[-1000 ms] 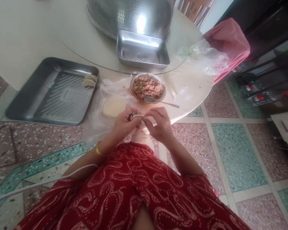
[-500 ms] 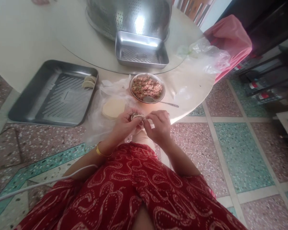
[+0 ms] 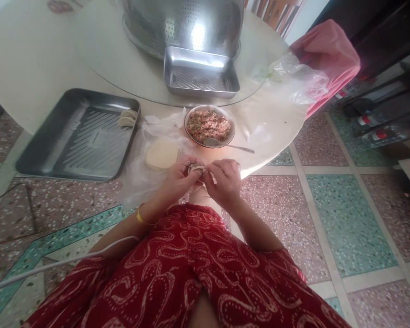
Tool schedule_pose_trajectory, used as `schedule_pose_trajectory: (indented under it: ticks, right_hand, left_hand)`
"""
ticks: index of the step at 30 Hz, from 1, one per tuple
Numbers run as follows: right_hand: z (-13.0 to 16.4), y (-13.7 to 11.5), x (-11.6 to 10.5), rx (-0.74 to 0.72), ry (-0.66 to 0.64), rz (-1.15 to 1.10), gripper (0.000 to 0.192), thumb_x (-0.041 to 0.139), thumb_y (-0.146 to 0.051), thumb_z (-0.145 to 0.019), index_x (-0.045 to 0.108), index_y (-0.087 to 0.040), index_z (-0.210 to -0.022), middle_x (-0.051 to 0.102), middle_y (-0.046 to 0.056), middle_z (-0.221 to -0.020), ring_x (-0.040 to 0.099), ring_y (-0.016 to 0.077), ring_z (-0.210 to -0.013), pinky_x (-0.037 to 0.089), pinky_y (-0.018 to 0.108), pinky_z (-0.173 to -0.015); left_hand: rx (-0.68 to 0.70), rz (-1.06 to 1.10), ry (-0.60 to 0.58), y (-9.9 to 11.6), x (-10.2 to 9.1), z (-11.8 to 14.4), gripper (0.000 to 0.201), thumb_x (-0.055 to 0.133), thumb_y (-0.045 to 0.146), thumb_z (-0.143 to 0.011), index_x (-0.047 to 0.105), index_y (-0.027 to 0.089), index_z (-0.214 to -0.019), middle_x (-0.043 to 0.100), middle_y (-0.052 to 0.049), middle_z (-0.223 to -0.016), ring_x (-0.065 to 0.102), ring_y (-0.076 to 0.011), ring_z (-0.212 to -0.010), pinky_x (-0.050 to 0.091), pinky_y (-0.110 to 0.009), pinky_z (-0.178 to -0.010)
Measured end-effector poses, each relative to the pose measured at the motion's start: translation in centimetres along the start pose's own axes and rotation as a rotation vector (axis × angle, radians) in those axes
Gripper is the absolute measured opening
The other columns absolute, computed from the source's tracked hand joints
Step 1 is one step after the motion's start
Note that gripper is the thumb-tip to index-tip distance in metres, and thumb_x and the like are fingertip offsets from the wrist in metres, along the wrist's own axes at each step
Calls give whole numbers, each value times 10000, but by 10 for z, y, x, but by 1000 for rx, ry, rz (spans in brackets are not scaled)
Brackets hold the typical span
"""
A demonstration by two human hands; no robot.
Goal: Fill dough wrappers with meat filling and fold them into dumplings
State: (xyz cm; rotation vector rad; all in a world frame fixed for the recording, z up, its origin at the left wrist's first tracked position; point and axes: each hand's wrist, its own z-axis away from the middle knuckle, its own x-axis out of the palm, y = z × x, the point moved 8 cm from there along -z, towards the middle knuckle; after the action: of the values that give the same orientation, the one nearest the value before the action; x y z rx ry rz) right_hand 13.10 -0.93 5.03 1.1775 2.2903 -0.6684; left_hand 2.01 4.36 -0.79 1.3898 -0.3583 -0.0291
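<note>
Between my two hands is a dumpling, mostly covered by my fingers. My left hand is closed around its left side. The thumb and fingers of my right hand pinch its right edge. Just left of them, a stack of round dumpling wrappers lies on a clear plastic bag. Beyond my hands stands a bowl of minced filling, with a metal spoon resting in it. A few folded dumplings sit at the right side of a large dark tray.
A smaller metal tray and a big perforated colander stand on the glass turntable. A clear bag lies by a pink-covered chair at the right. A white cable runs over my left forearm.
My hands stay together on the dumpling, and the fingers have shifted slightly along its edge. The view has tilted a little; nothing else has visibly moved.
</note>
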Motion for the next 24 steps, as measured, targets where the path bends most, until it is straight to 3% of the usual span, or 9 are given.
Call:
schedule_pose_trajectory:
  ticks: [2, 4, 8, 11, 13, 17, 20, 24]
  right_hand:
    - [2, 2, 0, 13, -9, -61, 125, 566, -178, -926, 669, -222, -872, 692, 34, -825, 583, 185, -762, 469, 379, -759]
    - [3, 15, 2, 124, -24, -182, 137, 542, -243, -943, 675, -229, -914, 710, 56, -903, 623, 206, -837, 503, 403, -793]
    - [16, 52, 27, 722, -124, -799, 466, 246, -464, -1012, 631, -225, -1120, 702, 127, -1120, 672, 230, -1034, 580, 421, -817]
    - [32, 35, 57, 1154, -277, -1405, 621, 112, -551, -998, 595, -210, -1186, 711, 133, -1138, 697, 213, -917, 605, 412, -768]
    - [37, 16, 64, 1336, -287, -1706, 636, 124, -614, -983, 586, -234, -1199, 714, 105, -1155, 699, 201, -900, 604, 427, -831]
    - [37, 2, 60, 1428, -174, -1895, 575, 210, -644, -969, 599, -275, -1178, 727, 56, -1051, 688, 196, -889, 605, 407, -833]
    - [40, 5, 56, 1486, -133, -1871, 532, 297, -667, -951, 615, -270, -1105, 696, 27, -839, 652, 185, -759, 594, 334, -703]
    - [44, 3, 53, 1639, -51, -2008, 552, 177, -556, -1021, 615, -220, -1033, 571, -26, -632, 501, 120, -519, 450, 204, -477]
  left_hand:
    - [10, -5, 3, 1, 0, 1, 211, 727, 260, -665, 611, 169, -816, 615, 36, -683, 595, -88, -593, 528, -185, -535]
    - [25, -26, -6, 3, 0, 2, 198, 725, 271, -686, 612, 175, -818, 621, 32, -673, 600, -95, -582, 524, -195, -532]
    - [88, -184, -118, 11, 7, 6, 123, 691, 279, -765, 631, 186, -817, 659, 5, -694, 608, -116, -586, 504, -225, -545]
    - [275, -471, -303, 24, 21, 14, 49, 648, 246, -822, 663, 202, -840, 706, -25, -801, 657, -161, -747, 524, -282, -686]
    - [428, -660, -423, 31, 33, 21, 71, 615, 216, -858, 680, 217, -886, 732, -40, -896, 674, -185, -867, 513, -318, -785]
    - [659, -830, -577, 43, 49, 28, 110, 584, 212, -902, 693, 228, -908, 733, -71, -1090, 667, -221, -1018, 482, -382, -921]
    - [711, -921, -622, 48, 56, 23, 92, 626, 269, -899, 713, 238, -905, 721, -67, -1121, 641, -248, -1065, 459, -424, -991]
    - [742, -1002, -719, 52, 66, 18, 115, 630, 307, -909, 737, 267, -901, 729, -47, -1075, 625, -251, -1048, 450, -447, -994]
